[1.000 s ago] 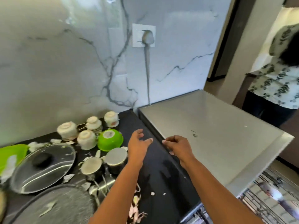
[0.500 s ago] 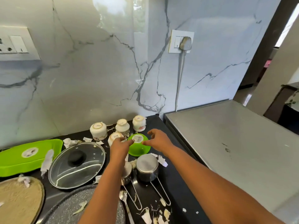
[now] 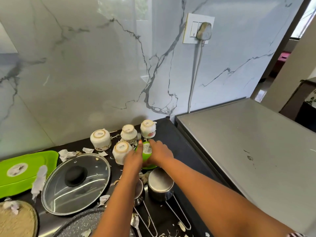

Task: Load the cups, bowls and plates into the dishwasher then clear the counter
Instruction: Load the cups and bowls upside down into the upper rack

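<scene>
Both hands are on the green bowl (image 3: 145,156) now, far side of the black table (image 3: 184,151), just in front of the marble wall. The bowl sits mouth down, with its stickered base up and tipped towards the camera. It's sandwiched: left hand (image 3: 134,159) on its left flank, right hand (image 3: 161,154) on its right. Neither hand is nearer; the bowl lies squarely between them.

The left fingers (image 3: 139,145) lie straight up the side, pressing, one tip reaching the base edge. The right fingers (image 3: 152,142) look curled over the far right shoulder, clasping it. I can't tell whether the rim has left the table.

It's round, so there's no long axis to worry about; what matters is the crowd around it. Four white cups (image 3: 100,139) stand upside down just far and left, and the nearest cup (image 3: 120,151) is right against the left hand. A steel pan (image 3: 160,183) sits just on the near side of the rim, its wire handle pointing towards us. A glass lid (image 3: 76,183) and a green tray (image 3: 25,170) lie well off to the left.

My read: this is the pick-up of the bowl, early in the loading. It wants a straight lift before any swing right towards the grey appliance top (image 3: 248,151), or that near cup gets knocked.
</scene>
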